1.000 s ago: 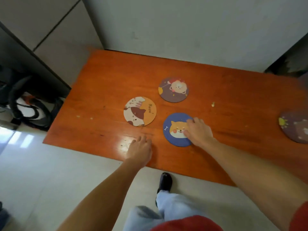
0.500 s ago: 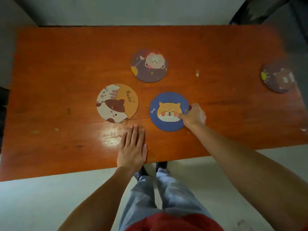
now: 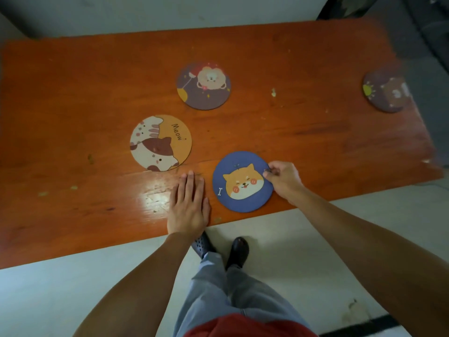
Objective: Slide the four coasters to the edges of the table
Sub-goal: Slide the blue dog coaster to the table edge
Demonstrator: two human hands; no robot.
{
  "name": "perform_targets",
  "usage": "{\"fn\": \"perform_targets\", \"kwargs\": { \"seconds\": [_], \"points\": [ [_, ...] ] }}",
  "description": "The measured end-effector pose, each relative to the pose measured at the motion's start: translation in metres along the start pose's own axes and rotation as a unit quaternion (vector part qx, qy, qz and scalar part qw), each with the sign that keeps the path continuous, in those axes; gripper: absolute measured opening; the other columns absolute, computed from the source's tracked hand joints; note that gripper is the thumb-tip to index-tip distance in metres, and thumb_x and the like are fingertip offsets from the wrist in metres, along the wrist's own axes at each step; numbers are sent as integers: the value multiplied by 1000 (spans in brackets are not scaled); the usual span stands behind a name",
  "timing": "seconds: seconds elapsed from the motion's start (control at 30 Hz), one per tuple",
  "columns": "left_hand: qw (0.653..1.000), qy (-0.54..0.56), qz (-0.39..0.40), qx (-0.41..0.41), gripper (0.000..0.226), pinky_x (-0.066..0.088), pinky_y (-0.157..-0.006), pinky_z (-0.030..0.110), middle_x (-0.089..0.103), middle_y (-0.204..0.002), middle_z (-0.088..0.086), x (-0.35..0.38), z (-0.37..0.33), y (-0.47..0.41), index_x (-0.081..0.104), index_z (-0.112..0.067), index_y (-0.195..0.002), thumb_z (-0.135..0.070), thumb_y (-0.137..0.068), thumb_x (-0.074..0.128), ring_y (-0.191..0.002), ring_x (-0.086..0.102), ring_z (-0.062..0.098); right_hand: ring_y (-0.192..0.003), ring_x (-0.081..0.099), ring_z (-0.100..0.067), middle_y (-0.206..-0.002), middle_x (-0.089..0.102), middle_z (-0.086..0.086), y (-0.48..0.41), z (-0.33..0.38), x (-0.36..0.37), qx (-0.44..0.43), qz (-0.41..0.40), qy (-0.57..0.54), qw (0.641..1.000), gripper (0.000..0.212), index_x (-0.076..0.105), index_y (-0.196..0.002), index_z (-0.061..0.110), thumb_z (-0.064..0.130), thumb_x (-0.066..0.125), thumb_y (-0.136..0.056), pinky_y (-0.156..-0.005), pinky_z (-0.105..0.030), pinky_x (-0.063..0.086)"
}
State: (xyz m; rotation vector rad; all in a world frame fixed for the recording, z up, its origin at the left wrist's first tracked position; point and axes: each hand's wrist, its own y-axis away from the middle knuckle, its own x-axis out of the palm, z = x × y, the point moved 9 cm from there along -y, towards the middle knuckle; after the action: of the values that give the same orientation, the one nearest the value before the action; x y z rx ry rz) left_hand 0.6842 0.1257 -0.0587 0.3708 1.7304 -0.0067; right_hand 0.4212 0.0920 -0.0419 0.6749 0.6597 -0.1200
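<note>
Several round coasters lie on the orange wooden table (image 3: pixel 303 132). A blue coaster with a dog face (image 3: pixel 241 182) sits close to the table's near edge, and my right hand (image 3: pixel 283 180) rests its fingertips on that coaster's right rim. My left hand (image 3: pixel 188 203) lies flat on the table just left of it, fingers together, holding nothing. An orange and white cat coaster marked "Meow" (image 3: pixel 160 143) lies further left. A dark purple bear coaster (image 3: pixel 203 85) sits in the middle. Another dark purple coaster (image 3: pixel 386 91) lies at the table's right edge.
A pale wall runs behind the table's far edge. The light floor (image 3: pixel 73 288) shows below the near edge, with my legs and dark shoes (image 3: pixel 239 250). Small pale specks dot the tabletop.
The blue dog coaster has slid toward the near edge of the table with my right hand on it. My left hand stays flat on the table. The camera has tilted over the table.
</note>
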Motion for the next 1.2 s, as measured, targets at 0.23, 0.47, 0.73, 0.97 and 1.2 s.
{"fn": "perform_targets", "kwargs": {
  "seconds": [0.23, 0.47, 0.73, 0.97, 1.2],
  "points": [
    [1000, 3, -21, 0, 55, 20, -114, 48, 28, -155, 17, -2, 0, 1, 33, -11, -145, -36, -96, 28, -143, 23, 33, -66, 47, -21, -70, 58, -10, 17, -1, -1, -64, -54, 71, 994, 22, 59, -76, 2, 17, 61, -93, -59, -33, 36],
    [999, -2, -33, -3, 55, 18, -114, 48, 28, -155, 17, -5, 0, 2, 35, -10, -144, -35, -96, 30, -143, 23, 33, -71, 46, -24, -77, 50, -4, 27, -10, 2, -75, -92, 138, 983, 40, 35, -63, 24, 21, 60, -94, -58, -30, 29],
    [1000, -12, -28, -5, 56, 17, -115, 47, 25, -156, 16, -3, 1, 1, 31, -12, -146, -36, -96, 28, -144, 20, 32, -105, 57, -25, -116, 59, -5, 30, -6, -2, -75, -114, 177, 975, 36, 56, -124, 20, 31, 65, -91, -77, -35, 45],
    [999, -41, 35, -4, 50, 30, -108, 51, 35, -150, 20, -20, -5, -1, 40, -8, -139, -32, -95, 39, -138, 31, 37, -115, 48, -24, -124, 53, -6, 37, 45, 2, -164, -68, 319, 931, 38, 52, -131, 21, 32, 57, -95, -75, -34, 45],
    [997, -44, 54, -19, 28, 47, -88, 39, 60, -111, 7, -75, 21, 43, 57, -14, -112, -30, -96, 40, -101, 56, 24, -105, 48, -25, -115, 50, -5, 74, 146, 57, -377, -26, 457, 805, 36, 56, -119, 16, 31, 64, -88, -73, -36, 51]
  ]
}}
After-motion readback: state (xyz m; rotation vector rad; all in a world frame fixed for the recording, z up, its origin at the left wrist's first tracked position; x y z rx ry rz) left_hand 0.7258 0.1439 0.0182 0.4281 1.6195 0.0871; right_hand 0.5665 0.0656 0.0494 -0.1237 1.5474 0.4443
